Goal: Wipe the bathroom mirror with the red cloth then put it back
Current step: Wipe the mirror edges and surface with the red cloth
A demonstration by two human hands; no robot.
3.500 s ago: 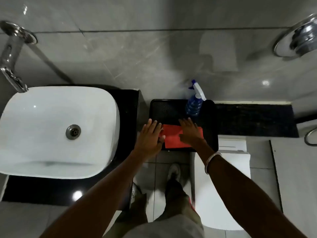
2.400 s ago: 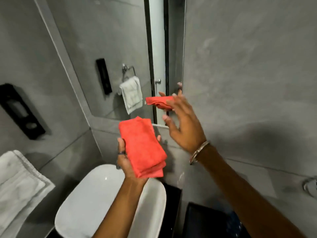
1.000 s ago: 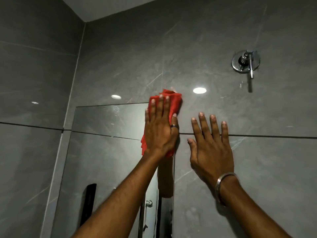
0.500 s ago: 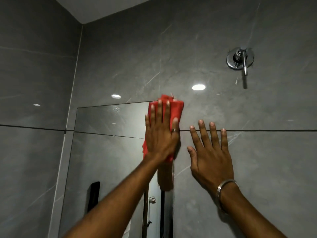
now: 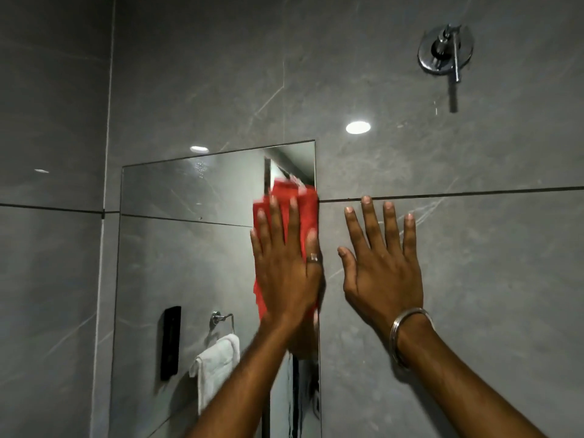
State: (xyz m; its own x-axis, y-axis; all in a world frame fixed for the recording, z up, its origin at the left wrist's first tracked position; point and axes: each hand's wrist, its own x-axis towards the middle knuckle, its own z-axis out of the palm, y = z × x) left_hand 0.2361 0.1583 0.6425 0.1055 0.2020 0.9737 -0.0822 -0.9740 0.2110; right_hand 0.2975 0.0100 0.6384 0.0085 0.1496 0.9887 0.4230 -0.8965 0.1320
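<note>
A: Where are we with the cloth?

B: Our left hand presses it flat against the mirror, palm spread, fingers straight, not clenched round it. It sits at the mirror's right edge, a little below the top corner. Our right hand is empty, laid open on the wall just beside the mirror.

A: What could go wrong from here?

B: We pin the cloth by pressure only. Ease off on the slick glass and it may slide out from under the palm and drop. We also think the cloth could run off the edge onto the tile, so part of each stroke would miss the glass.

A: And most of the mirror?

B: Everything left of our hand looks untouched; we would judge the wiping barely begun.

A: How does the cloth look?

B: Bright red, soft, folded in layers, its top edge blurred. The lower part hides behind our hand.
</note>
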